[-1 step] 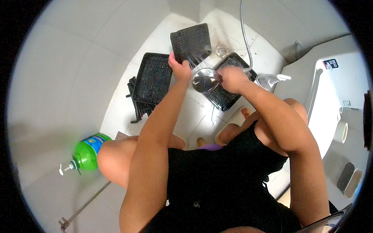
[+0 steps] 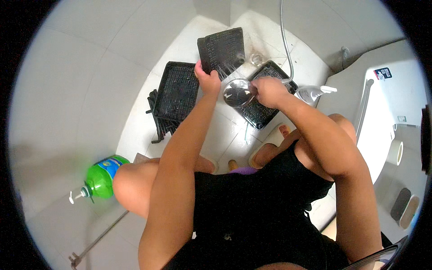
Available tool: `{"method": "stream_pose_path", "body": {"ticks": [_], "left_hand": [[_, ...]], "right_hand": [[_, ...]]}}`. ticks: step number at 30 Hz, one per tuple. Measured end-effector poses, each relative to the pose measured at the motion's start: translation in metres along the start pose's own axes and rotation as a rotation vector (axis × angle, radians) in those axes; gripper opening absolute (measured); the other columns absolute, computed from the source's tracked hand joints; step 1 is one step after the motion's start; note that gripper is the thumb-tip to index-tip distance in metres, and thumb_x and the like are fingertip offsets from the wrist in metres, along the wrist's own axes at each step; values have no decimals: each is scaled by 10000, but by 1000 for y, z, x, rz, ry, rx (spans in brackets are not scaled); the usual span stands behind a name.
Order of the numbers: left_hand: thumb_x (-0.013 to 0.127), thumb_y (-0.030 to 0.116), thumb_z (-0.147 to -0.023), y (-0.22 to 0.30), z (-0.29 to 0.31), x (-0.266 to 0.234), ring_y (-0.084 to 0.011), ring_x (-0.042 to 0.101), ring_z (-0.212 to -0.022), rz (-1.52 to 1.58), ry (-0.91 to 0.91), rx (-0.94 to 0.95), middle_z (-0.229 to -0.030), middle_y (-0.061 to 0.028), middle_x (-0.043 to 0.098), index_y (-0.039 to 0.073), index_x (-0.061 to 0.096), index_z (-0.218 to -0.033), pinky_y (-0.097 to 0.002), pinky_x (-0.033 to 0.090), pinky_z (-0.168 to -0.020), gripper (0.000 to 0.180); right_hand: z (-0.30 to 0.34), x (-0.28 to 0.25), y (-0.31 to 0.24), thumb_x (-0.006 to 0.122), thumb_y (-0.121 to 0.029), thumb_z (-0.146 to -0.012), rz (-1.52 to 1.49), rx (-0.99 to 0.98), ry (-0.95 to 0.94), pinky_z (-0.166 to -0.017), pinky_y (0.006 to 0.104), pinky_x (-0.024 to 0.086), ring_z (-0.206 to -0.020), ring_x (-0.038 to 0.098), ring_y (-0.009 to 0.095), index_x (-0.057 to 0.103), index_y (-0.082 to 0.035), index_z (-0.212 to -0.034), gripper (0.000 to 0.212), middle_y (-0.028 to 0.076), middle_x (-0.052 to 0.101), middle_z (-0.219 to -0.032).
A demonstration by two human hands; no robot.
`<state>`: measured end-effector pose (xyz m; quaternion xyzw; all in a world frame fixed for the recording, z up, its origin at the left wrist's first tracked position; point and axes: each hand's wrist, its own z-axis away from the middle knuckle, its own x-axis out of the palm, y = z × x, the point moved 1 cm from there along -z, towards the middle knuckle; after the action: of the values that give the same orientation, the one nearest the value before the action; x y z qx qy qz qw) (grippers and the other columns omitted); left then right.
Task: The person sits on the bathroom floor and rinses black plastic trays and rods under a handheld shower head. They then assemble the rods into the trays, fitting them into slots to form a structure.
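My left hand (image 2: 208,81) is closed on the near edge of a black mesh-patterned tray (image 2: 225,47), which it holds tilted up off the floor. In my right hand (image 2: 271,92) is a shower head (image 2: 239,93) with a round shiny face and a metal hose (image 2: 284,40). Thin jets of water run from it onto the held tray. Beneath the shower head and right hand, a second black tray (image 2: 261,111) lies on the floor. A third black tray (image 2: 177,87) rests left of my left hand, over several black rods (image 2: 155,110).
A floor drain (image 2: 256,59) sits beyond the shower head. A clear spray bottle (image 2: 310,94) stands by a white fixture (image 2: 346,85) at right. Left of my knee is a green pump bottle (image 2: 101,180). Pale walls close in the far corner; my slippered feet are near the middle.
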<state>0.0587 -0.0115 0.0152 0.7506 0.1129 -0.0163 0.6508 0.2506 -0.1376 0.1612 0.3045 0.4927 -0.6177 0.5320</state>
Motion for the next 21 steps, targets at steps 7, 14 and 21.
{"method": "stream_pose_path", "body": {"ticks": [7, 14, 21], "left_hand": [[536, -20, -781, 1, 5, 4, -410, 473, -1314, 7, -83, 98, -1391, -248, 435, -40, 396, -1424, -476, 343, -1170, 658], [529, -32, -775, -10, 0, 4, -363, 507, -1281, -13, -126, 170, -1294, -254, 514, -56, 414, -1372, -462, 367, -1144, 609], [578, -32, -779, -1, 6, 6, -317, 580, -1188, 54, -128, 18, -1248, -224, 556, -52, 392, -1367, -413, 426, -1090, 617]], "right_hand": [[3, -7, 15, 644, -146, -843, 97, 187, -27, -926, 505, 535, -1067, 702, 338, 735, -132, -1074, 248, 146, 740, -1087], [2, -6, 11, 626, -137, -857, 91, 172, 99, -899, 512, 540, -1036, 703, 336, 719, -107, -1068, 233, 147, 736, -1064], [-2, -16, 14, 621, -128, -856, -31, 143, 327, -867, 498, 536, -1020, 694, 335, 706, -124, -1007, 174, 138, 728, -1039]]}}
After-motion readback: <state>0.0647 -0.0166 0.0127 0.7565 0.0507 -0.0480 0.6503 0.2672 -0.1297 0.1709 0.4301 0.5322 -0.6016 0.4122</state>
